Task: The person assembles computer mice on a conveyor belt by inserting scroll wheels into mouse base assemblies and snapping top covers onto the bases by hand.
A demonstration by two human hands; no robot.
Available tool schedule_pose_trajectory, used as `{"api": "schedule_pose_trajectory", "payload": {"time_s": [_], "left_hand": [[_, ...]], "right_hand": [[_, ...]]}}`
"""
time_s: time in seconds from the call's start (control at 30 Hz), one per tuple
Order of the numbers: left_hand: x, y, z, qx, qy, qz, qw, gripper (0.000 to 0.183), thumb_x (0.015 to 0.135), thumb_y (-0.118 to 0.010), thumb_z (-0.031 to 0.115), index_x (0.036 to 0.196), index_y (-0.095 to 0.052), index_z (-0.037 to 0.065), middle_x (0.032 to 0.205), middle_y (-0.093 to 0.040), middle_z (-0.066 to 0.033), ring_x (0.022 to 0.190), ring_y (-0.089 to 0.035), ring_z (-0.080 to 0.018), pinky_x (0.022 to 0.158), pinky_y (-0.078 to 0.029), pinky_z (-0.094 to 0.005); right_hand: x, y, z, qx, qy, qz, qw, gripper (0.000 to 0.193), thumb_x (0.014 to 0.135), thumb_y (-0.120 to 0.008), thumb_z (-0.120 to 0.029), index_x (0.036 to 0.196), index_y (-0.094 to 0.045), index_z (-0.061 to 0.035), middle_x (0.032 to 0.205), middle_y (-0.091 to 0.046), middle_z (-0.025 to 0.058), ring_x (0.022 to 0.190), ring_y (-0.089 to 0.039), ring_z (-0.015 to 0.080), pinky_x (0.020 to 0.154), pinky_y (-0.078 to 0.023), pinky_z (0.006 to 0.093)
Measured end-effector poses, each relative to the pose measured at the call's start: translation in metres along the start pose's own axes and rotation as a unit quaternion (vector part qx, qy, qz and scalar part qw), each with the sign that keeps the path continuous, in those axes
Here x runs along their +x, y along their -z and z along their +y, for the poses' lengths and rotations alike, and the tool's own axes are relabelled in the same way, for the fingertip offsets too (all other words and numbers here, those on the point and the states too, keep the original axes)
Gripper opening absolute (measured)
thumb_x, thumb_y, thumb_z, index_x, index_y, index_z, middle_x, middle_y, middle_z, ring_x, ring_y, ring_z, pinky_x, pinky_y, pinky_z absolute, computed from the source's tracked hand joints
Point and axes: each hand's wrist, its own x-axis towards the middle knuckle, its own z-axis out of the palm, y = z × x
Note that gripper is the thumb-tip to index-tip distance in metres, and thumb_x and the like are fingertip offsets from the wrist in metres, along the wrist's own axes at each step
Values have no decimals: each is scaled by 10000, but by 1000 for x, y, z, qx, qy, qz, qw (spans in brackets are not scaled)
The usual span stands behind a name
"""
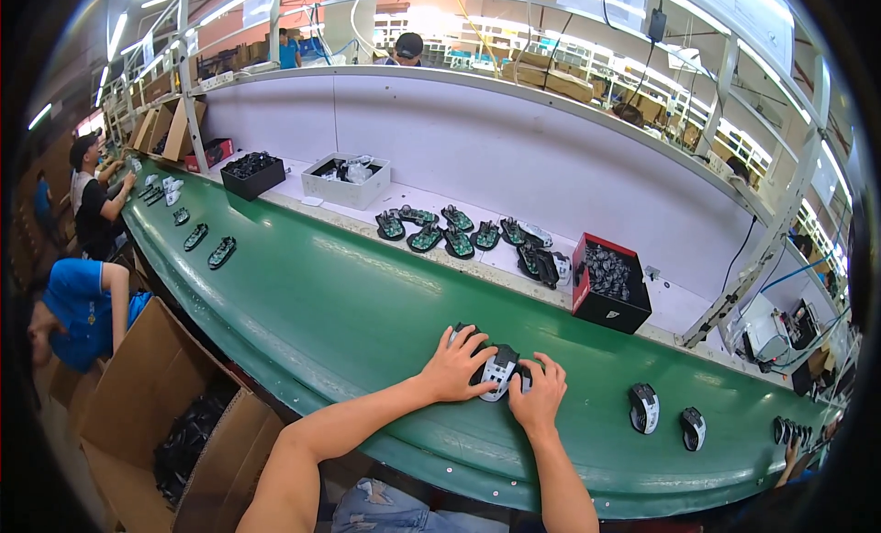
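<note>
Three computer mice seem to sit side by side on the green conveyor belt (367,303) in front of me. The middle mouse (500,370), with a white shell and black front, shows between my hands. My left hand (454,363) rests over a darker mouse at its left, fingers curled round it. On the other side my right hand (540,392) closes round a mouse that is mostly hidden under the palm and thumb. Further right on the belt lie a white and black mouse (645,409) and another mouse (693,429).
Mouse bases with green circuit boards (457,242) line the ledge behind the belt. A red and black box (610,285) of small dark parts, a white box (347,179) and a black bin (252,175) stand there too. An open carton (174,414) is at lower left, beside a seated person.
</note>
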Motion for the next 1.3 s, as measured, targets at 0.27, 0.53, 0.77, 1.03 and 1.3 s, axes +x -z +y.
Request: {"api": "schedule_pose_trajectory", "payload": {"time_s": [0.27, 0.53, 0.77, 1.03, 1.3], "left_hand": [[1, 1, -1, -7, 6, -4, 1000, 624, 831, -693, 516, 1299, -589, 114, 1361, -493, -174, 1353, -371, -409, 1085, -270, -676], [0, 1, 1, 0, 2, 6, 1000, 617, 812, -716, 486, 1304, -594, 134, 1363, -502, -161, 1349, -389, -395, 1082, -294, -659], [2, -3, 2, -12, 1, -4, 1000, 610, 827, -700, 492, 1298, -593, 119, 1360, -495, -170, 1353, -372, -409, 1086, -275, -668], [2, 1, 2, -8, 6, -5, 1000, 606, 819, -713, 485, 1298, -598, 132, 1362, -499, -157, 1356, -380, -391, 1086, -289, -657], [2, 0, 3, -11, 4, -6, 1000, 609, 815, -719, 478, 1297, -597, 125, 1361, -500, -155, 1354, -383, -389, 1087, -286, -656]], "right_hand": [[4, -2, 4, 62, 17, -9, 998, 325, 796, -692, -192, 1101, -697, -78, 1278, -606, 135, 1197, -535, 365, 1003, -435, 460], [7, -3, 8, 70, 17, -20, 997, 323, 806, -694, -231, 1096, -697, -89, 1198, -657, 96, 1182, -557, 316, 995, -429, 447], [4, -5, 13, 63, 17, -14, 998, 332, 805, -702, -235, 1105, -693, -94, 1192, -662, 83, 1176, -559, 311, 990, -429, 443], [6, -3, 10, 63, 21, -15, 998, 333, 808, -692, -240, 1106, -692, -89, 1183, -664, 85, 1176, -557, 310, 985, -430, 440], [6, -2, 11, 65, 10, -20, 998, 321, 808, -687, -237, 1092, -696, -88, 1178, -663, 87, 1172, -557, 311, 985, -430, 441]]}}
